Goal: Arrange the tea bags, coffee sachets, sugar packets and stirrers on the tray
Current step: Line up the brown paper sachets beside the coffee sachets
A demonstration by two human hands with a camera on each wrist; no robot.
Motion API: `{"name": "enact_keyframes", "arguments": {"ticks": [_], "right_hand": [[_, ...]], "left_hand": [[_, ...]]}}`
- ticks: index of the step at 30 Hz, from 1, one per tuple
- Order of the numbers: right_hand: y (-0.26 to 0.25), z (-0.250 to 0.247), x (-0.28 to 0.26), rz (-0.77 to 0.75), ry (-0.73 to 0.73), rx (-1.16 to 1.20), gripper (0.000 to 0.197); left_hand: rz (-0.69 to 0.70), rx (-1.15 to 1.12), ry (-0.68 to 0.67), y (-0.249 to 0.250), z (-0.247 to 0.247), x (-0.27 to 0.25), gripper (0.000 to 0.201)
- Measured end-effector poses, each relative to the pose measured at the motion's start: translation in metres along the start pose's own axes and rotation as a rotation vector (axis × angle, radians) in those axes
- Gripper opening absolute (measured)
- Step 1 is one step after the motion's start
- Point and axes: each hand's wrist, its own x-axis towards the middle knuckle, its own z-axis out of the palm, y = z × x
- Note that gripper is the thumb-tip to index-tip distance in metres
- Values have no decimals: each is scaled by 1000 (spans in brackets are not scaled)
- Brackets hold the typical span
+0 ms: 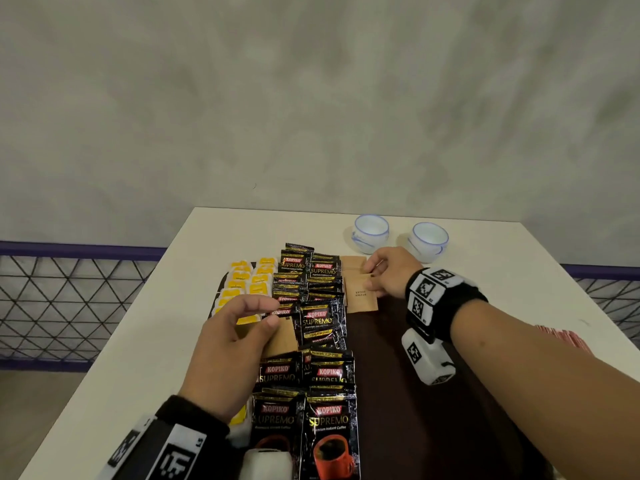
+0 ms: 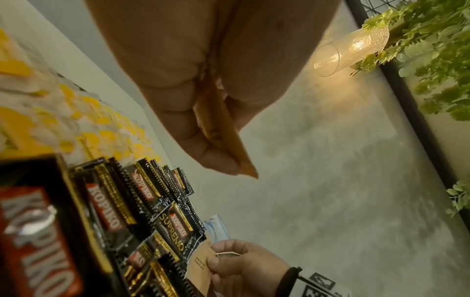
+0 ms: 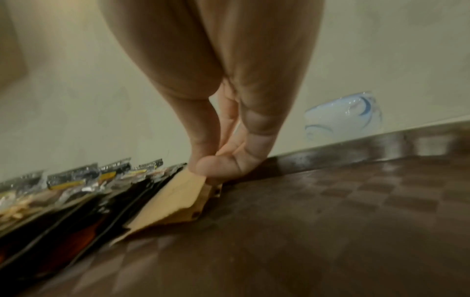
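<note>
I judge the tray point(image 1: 398, 341) about half filled: tea bags point(image 1: 242, 282) and coffee sachets point(image 1: 311, 306) fill its left, my right hand point(image 1: 388, 271) pinches a sugar packet point(image 1: 360, 292) at centre, my left hand point(image 1: 239, 337) grips more, stirrers unseen.

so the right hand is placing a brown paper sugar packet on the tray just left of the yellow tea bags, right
Not quite. The right hand is placing a brown paper sugar packet on the dark wooden tray, but just right of the black Kopiko coffee sachets, not left of the yellow tea bags. The tea bags lie on the far left. The head view shows this.
</note>
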Motion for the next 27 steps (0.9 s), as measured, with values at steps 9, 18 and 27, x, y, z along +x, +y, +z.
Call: {"name": "enact_keyframes", "arguments": {"ticks": [9,18,27], "right_hand": [[8,14,4,21,125,-46,28],[-29,2,-83,-153,-154,292,17],[-15,11,-136,-134,-222,575,13]], "left_hand": [[-24,-12,-25,5,7,-4,21],[63,-11,19,10,25,-2,30],[85,-80,-39,15,48,-15,12]]}}
